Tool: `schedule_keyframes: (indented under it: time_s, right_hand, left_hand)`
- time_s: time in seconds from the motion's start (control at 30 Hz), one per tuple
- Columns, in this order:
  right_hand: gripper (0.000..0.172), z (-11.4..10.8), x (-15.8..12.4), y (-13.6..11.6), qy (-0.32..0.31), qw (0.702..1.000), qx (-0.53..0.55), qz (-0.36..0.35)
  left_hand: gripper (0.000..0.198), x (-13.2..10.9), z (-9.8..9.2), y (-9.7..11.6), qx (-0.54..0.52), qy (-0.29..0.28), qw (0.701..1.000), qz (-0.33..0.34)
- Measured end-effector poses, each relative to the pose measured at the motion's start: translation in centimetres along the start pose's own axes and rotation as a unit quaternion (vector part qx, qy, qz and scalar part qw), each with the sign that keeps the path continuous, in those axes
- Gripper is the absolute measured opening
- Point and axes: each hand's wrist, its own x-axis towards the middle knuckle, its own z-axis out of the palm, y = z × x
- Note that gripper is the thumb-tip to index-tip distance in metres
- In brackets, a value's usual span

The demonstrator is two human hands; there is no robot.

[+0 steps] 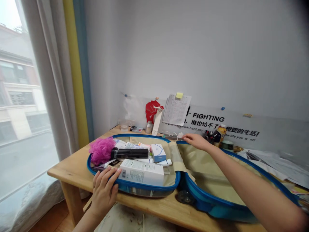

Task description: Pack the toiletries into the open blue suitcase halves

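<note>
I cannot judge if the right hand [193, 140] touches the far rim of the suitcase [200, 185] or only hangs over it. The right forearm [236, 174] hides from me some of the lining and becomes blurred toward the lower right corner. The left forearm [90, 219] is cut by the bottom edge. Fine print on the white box [143, 173] and the wall sheet [175, 111] is too small for reading. The black cylinder [131, 153] partly covers things beneath it.
</note>
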Motion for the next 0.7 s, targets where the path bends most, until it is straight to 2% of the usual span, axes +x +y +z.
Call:
schedule_keyframes:
  time_s: [0.1, 0.23, 0.37, 0.43, 0.53, 0.7]
  right_hand:
    - [0.033, 0.4, -2.0, 3.5, -0.029, 0.998, -0.004, 0.049]
    - [0.027, 2.7, -3.7, 5.5, -0.099, 0.993, -0.005, 0.067]
    - [0.019, 5.4, -4.1, 5.4, -0.181, 0.982, -0.022, 0.05]
    - [0.023, 6.5, -3.9, 5.0, -0.206, 0.977, -0.042, 0.044]
    - [0.029, 7.8, -3.6, 4.5, -0.225, 0.97, -0.077, 0.045]
    - [0.03, 9.4, -3.8, 3.5, -0.242, 0.964, -0.104, 0.039]
  left_hand:
    - [0.053, -0.2, 0.1, -0.1, -0.007, 0.003, 1.0, -0.004]
    - [0.055, -0.3, 0.1, -0.3, -0.007, 0.001, 1.0, 0.0]
    - [0.056, -0.2, 0.1, -0.5, -0.003, 0.005, 1.0, 0.005]
    - [0.056, 0.0, 0.0, -0.5, -0.007, 0.013, 1.0, 0.013]
    - [0.056, 0.1, 0.1, -0.5, -0.009, 0.016, 1.0, 0.017]
    - [0.057, 0.1, 0.0, -0.5, -0.004, 0.014, 1.0, 0.02]
